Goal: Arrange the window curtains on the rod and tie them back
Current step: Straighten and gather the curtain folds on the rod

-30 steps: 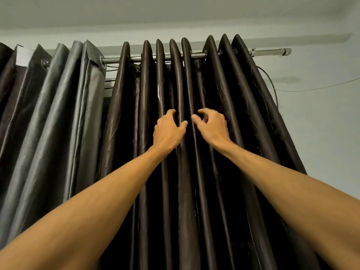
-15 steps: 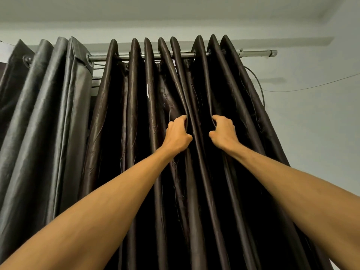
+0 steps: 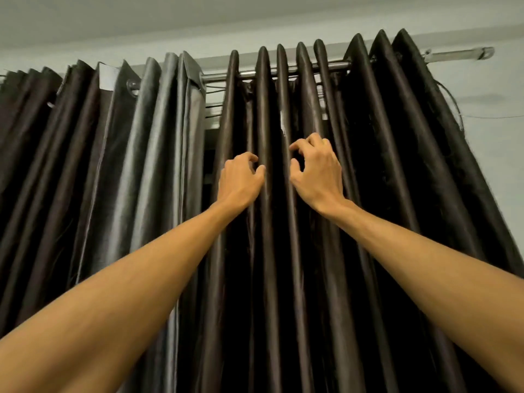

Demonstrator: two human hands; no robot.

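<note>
Dark curtain (image 3: 397, 165) hanging in upright folds from a metal rod (image 3: 459, 53) under the ceiling, left hand (image 3: 241, 181) with curled fingers (image 3: 252, 158) pinching one fold, right hand (image 3: 319, 171) just beside, fingers (image 3: 300, 143) curled, parted from the thumb, grip unclear, grey curtain (image 3: 158, 137) at left.

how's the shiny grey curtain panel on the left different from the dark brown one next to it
Colour: the silvery grey satin curtain panel catches bright sheen, while the dark brown satin curtain panel looks nearly black.
Folds: the grey panel ends in a flat folded edge at the top; the brown panel stands in narrow rounded ridges.
Contact: the left hand and right hand are at the brown panel's folds, and the grey panel is untouched.
Both hang in vertical folds from the same metal rod.
</note>
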